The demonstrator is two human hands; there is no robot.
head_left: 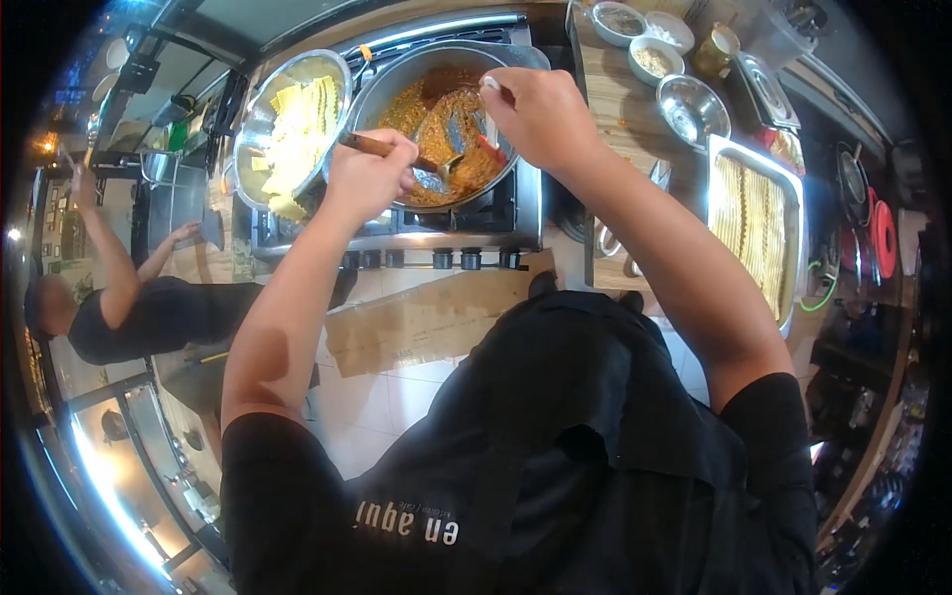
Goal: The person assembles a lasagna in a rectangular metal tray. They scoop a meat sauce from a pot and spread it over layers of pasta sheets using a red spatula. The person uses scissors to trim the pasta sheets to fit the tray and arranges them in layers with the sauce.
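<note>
A large grey pot (372,89) stands on the stove, with chunky orange-brown sauce (412,104) spread over its bottom and sides. Fingers wrapped round a dark wooden handle, my left hand (375,177) holds a spoon (367,145) whose metal end dips into the sauce. Over the pot's right side, my right hand (540,117) is closed on a spatula (491,149); a white end pokes out above the fingers and a red part shows below, against the sauce. Most of its length is hidden by my hand.
Left of the pot sits a metal bowl (243,149) of yellow pasta sheets (297,129). On the wooden counter (620,119) at right are small bowls, an empty steel bowl (693,109) and a deep tray (799,228) lined with ridged pasta. Another person (129,307) works at far left.
</note>
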